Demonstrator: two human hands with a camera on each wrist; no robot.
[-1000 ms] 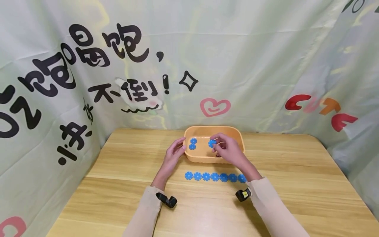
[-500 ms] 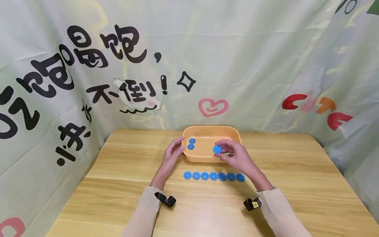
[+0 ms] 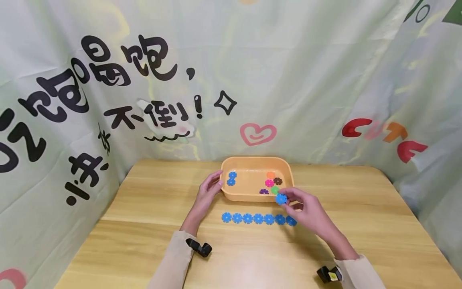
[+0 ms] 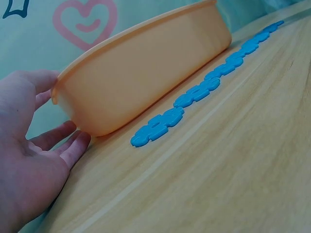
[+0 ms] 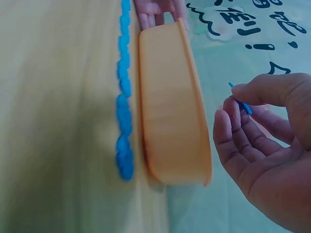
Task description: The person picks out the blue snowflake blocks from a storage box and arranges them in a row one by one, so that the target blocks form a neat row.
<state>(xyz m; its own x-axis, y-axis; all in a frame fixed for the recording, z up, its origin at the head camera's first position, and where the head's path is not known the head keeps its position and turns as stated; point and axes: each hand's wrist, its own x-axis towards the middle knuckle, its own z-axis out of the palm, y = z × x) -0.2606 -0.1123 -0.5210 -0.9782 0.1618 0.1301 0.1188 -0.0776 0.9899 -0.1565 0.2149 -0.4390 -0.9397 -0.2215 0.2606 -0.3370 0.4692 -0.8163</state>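
In the head view my right hand (image 3: 306, 210) pinches a blue notched disc, a snowflake-shaped building piece (image 3: 281, 199), between thumb and fingers. It is above the front right corner of the orange plastic basket (image 3: 245, 197); the right wrist view shows the disc (image 5: 247, 108) edge-on. My left hand (image 3: 206, 194) touches the basket's left end, with one digit at the rim and other fingertips low by the base in the left wrist view. A straight row of several blue discs (image 3: 258, 218) lies on the table in front of the basket, neighbouring discs edge to edge.
Inside the basket, two blue discs (image 3: 232, 179) lie left. Orange (image 3: 270, 175), pink (image 3: 269, 183), brown (image 3: 277, 181), green (image 3: 275, 190) and purple (image 3: 264, 192) discs lie right. A printed curtain (image 3: 306, 100) hangs behind the wooden table (image 3: 151, 224).
My right hand has lifted a blue disc from inside the basket and brought it toward me and rightward, uncovering the coloured discs. My left hand has stayed at the basket's end.
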